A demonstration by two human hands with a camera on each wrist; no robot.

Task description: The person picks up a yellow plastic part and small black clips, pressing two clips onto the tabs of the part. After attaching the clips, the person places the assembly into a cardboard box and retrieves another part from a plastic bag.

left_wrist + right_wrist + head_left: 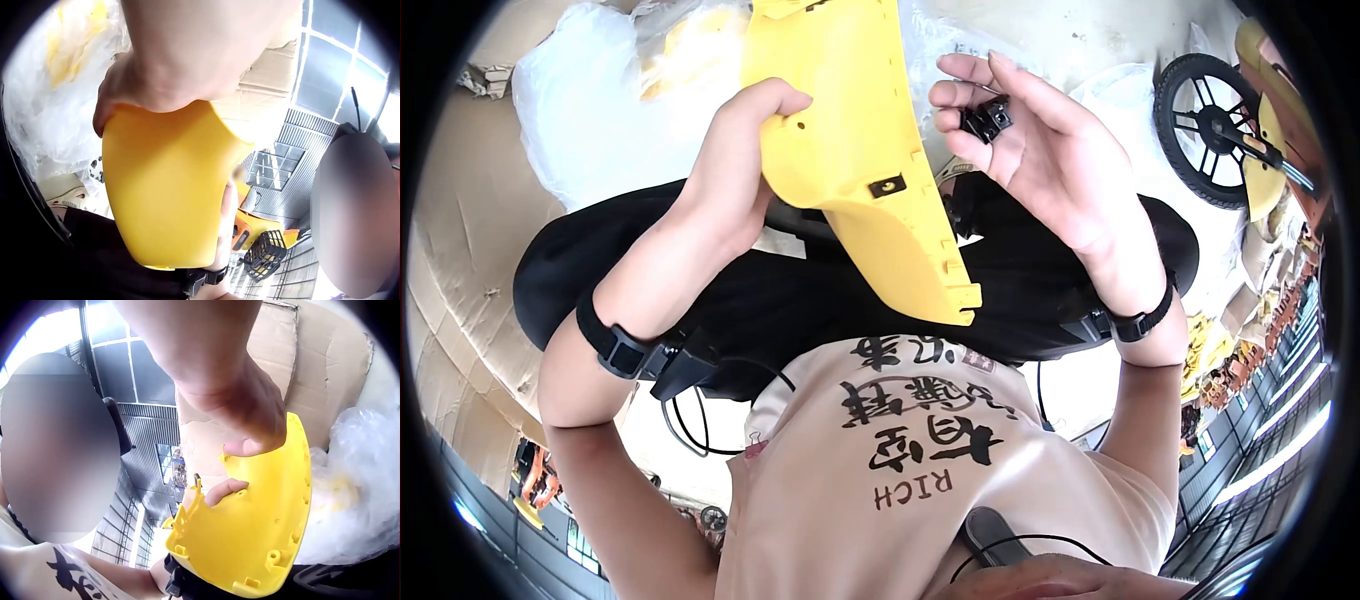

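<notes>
A long yellow plastic shell panel (850, 130) with small tabs along its edge stands over the lap in the head view. My left hand (740, 160) grips its left edge, thumb laid over the near face. A small black clip (889, 187) sits on the panel near its right side. To the right of the panel, my right hand (1050, 150) is turned palm up, its fingers curled around several small black plastic pieces (985, 119). In the right wrist view the panel (262, 500) shows its hollow inside, with bosses; these black pieces are hidden there.
Clear plastic bags (580, 100) lie beyond the knees, with yellow parts inside. Cardboard (470, 230) covers the left side. A black spoked wheel (1208, 130) is at the right. An orange and yellow vehicle with a black basket (265, 255) stands in the background.
</notes>
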